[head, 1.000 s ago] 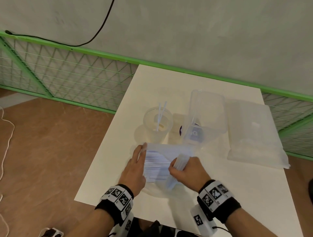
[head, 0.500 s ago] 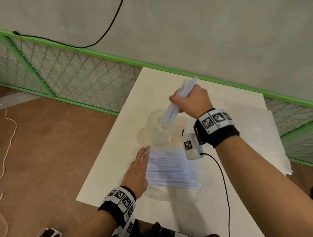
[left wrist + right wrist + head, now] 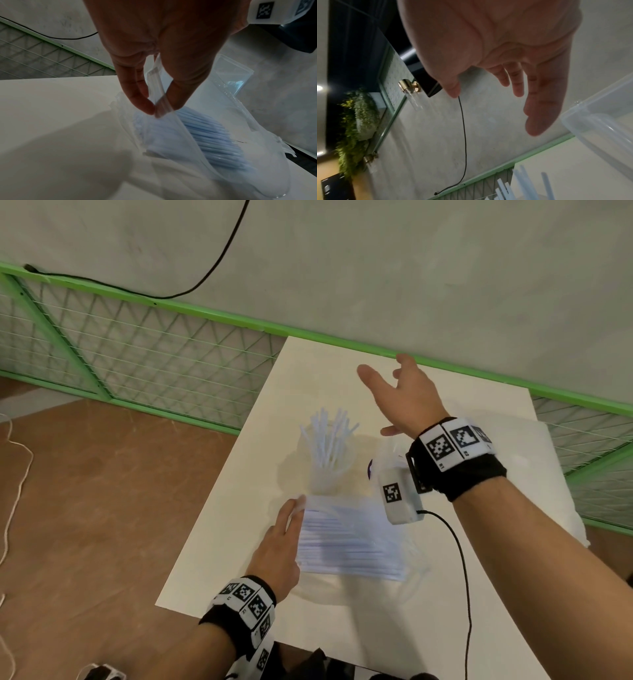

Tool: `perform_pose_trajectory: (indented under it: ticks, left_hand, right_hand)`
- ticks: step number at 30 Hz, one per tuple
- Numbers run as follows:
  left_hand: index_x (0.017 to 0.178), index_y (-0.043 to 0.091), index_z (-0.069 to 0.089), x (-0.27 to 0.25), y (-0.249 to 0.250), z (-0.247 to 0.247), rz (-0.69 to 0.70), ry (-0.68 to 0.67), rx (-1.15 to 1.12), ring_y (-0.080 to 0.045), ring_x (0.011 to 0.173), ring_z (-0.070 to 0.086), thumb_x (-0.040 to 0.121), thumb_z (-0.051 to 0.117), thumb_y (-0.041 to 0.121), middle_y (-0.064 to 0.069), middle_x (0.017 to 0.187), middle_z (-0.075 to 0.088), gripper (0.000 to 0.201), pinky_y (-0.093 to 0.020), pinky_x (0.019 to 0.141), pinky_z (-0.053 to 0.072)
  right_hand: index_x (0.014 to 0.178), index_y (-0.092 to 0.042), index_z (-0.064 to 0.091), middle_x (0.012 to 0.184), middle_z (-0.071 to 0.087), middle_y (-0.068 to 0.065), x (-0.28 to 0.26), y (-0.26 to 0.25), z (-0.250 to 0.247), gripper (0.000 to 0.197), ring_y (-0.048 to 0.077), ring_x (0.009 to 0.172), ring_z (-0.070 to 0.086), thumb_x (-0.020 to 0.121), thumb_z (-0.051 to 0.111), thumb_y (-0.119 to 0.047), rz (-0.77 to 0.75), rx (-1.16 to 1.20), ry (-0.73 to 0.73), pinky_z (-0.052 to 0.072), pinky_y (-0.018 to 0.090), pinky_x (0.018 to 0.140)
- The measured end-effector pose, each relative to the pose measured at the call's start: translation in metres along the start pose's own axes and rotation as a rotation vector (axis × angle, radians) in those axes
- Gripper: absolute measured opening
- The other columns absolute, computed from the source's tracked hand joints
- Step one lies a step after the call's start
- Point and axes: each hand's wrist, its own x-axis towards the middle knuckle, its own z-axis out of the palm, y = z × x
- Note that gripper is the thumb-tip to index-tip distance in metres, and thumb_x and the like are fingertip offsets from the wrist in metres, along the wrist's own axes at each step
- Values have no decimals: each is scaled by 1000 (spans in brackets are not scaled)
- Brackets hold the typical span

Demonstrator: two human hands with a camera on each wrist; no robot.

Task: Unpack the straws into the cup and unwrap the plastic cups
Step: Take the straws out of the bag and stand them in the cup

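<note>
Pinching the straw bag [image 3: 159, 102] beside the straw-filled cup [image 3: 329, 467] with your left hand [image 3: 279, 549], you are holding your right hand [image 3: 400, 395] above it, fingers spread apart.

Matt, smooth white table [image 3: 219, 546]. Thin clear glossy plastic bag [image 3: 171, 135], crinkled, pinched by left hand [image 3: 279, 546]; pale blue-white smooth plastic straws [image 3: 346, 542] inside. More of same upright in translucent frosted plastic cup [image 3: 337, 474]. Clear glossy rigid plastic container [image 3: 599, 121]. Wrapped cups [image 3: 548, 474] under filmy, hazy plastic. Rough matt grey wall [image 3: 376, 268], green painted metal mesh fence [image 3: 154, 364], matt brown wood-look floor [image 3: 102, 508]. Black cloth wristbands [image 3: 469, 474].
</note>
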Motion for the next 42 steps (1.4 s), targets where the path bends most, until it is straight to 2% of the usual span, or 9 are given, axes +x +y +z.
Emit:
perform_pose_trajectory:
  ticks: [2,4,7,9,12,15,20,24,42]
  left_hand:
    - [154,31,-13,-1,0,0,-3,-12,7,-19,111,53,78,63,-5,14,160,-14,113,-24,84,48]
    - [154,32,-13,0,-1,0,-7,-13,10,-19,106,53,78,63,-5,16,159,-14,113,-25,81,49]
    - [154,35,-9,0,-2,1,-21,-15,3,-19,108,53,75,53,-11,18,159,-14,110,-26,77,50]
    - [154,36,-8,0,-4,3,-19,-21,-6,-18,114,51,72,49,-14,18,160,-14,111,-26,73,51]
    - [153,37,-12,-2,-5,5,-16,-34,-10,-18,113,50,74,50,-16,19,159,-15,113,-24,69,49]
    - [153,35,-11,-4,-3,6,-22,-23,-3,-16,113,50,75,52,-15,23,157,-17,112,-23,68,48]
    - [153,36,-9,-8,-3,8,-15,-4,-10,-16,112,52,76,52,-12,21,158,-15,110,-23,69,46]
    - [153,37,-7,-10,-6,9,-15,-2,-31,-17,120,49,75,51,-13,22,158,-14,110,-25,74,49]
    - [153,38,-10,-10,-6,9,-24,-8,-50,-21,106,55,77,54,-11,20,159,-13,111,-19,72,38]
  right_hand:
    - [143,-19,39,135,49,4,-11,6,-1,63,24,109,57,90,57,-48,-173,-62,99,58,44,78]
    - [119,-17,58,109,63,-1,-35,13,4,32,20,85,62,87,55,-22,-426,-88,109,51,37,83]
    - [90,-18,67,82,66,-9,-90,40,31,25,12,69,58,78,49,-6,-576,-181,-271,48,31,76]
    - [95,-17,68,90,68,-4,-122,74,62,27,18,82,61,82,49,-3,-557,-361,-517,48,34,81]
    - [124,-15,57,122,58,6,-145,131,104,39,29,109,55,89,45,-1,-461,-651,-651,49,43,87]
    - [127,-11,52,124,54,8,-152,167,130,45,31,106,54,84,52,3,-463,-814,-562,50,41,78]
    - [93,-17,69,93,66,1,-156,186,149,55,24,73,64,42,85,-7,-468,-909,-392,51,35,53]
    - [87,-16,71,89,67,2,-156,190,154,50,25,71,64,40,87,-9,-460,-918,-341,50,35,52]
    - [63,-14,69,62,64,3,-148,195,159,34,27,58,63,37,90,-9,-443,-1004,-348,53,43,53]
